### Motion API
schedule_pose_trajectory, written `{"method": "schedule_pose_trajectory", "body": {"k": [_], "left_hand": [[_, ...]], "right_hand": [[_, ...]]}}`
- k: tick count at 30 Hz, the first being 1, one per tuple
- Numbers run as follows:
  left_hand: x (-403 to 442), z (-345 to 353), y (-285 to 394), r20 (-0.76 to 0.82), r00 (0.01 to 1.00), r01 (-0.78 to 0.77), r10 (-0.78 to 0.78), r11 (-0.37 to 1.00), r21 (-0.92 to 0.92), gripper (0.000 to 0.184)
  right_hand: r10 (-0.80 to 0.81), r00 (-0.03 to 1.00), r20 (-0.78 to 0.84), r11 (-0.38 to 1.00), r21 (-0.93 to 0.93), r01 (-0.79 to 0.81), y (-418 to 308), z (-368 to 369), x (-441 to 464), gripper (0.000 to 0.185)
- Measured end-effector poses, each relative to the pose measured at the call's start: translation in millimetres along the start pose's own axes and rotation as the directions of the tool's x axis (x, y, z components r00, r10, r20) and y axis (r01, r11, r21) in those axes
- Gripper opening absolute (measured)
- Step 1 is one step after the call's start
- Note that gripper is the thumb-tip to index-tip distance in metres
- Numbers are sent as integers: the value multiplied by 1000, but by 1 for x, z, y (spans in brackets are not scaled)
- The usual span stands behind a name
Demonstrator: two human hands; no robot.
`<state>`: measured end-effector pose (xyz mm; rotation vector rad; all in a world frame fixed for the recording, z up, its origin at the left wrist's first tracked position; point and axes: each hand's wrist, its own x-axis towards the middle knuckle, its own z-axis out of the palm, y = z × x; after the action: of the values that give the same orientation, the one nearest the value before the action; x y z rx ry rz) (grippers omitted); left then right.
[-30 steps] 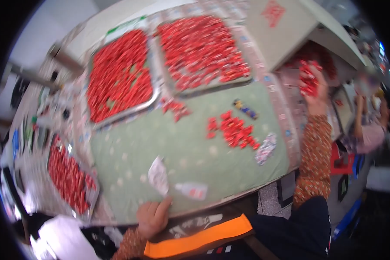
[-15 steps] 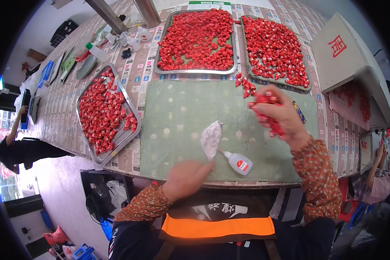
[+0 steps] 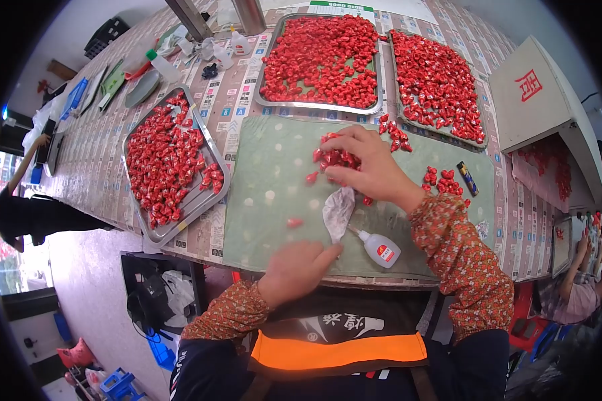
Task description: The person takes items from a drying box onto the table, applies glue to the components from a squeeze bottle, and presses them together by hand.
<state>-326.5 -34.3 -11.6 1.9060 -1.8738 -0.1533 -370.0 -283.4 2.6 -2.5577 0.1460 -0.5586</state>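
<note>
My right hand (image 3: 368,164) is low over the green dotted mat (image 3: 261,194), its fingers and thumb apart and curved around a small pile of shiny red pieces (image 3: 331,157). Some pieces spill out to its left, and one lower down is blurred by motion. Below the pile lies a crumpled white cloth (image 3: 339,208). A clear squeeze bottle (image 3: 381,250) with a red label rests on its side next to it. My left hand (image 3: 297,267) is smeared by motion at the mat's front edge, one digit stretched toward the cloth's lower end; whether it touches cannot be told.
Metal trays of red pieces stand at the left (image 3: 217,177) and the back (image 3: 374,107); another tray (image 3: 398,107) is at back right. A lighter (image 3: 467,178) lies beside loose red pieces (image 3: 441,182). A white box (image 3: 535,93) stands at right. Other people work at both sides.
My right hand has come left and down with its handful, and the red pieces now spread on the mat. Red pieces and the lighter at right are uncovered. The view has shifted slightly.
</note>
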Motion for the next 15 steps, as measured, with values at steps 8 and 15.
{"method": "schedule_pose_trajectory", "body": {"k": [8, 15], "left_hand": [[-2, 7, -4, -90, 995, -29, 34, 998, 52, 30], [0, 6, -3, -94, 995, -31, 32, 999, 14, 31]], "right_hand": [[368, 925, 93, 517, 806, -287, 19, -28, -4, 33], [466, 868, 170, 406, 830, -381, 13, -25, -21, 27]]}}
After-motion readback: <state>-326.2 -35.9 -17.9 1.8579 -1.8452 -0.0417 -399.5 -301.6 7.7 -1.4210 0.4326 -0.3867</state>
